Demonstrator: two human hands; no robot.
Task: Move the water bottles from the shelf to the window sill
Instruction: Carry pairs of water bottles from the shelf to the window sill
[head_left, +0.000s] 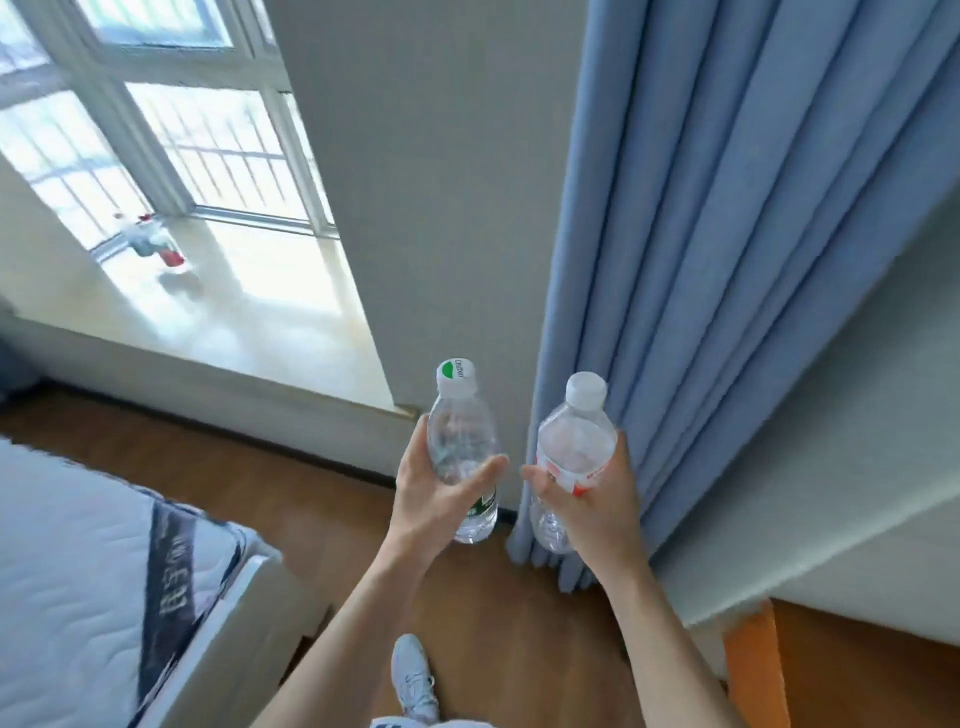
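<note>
Now each grip is wrapped round a bottle: left grip (434, 496) on the green-labelled bottle (457, 431), right grip (605, 501) on the red-labelled bottle (571, 441), both roughly upright, mid-air, short of the window sill (260, 312). One-handed holds on smooth plastic could slip, and the right bottle might snag the curtain (727, 260) beside it.
</note>
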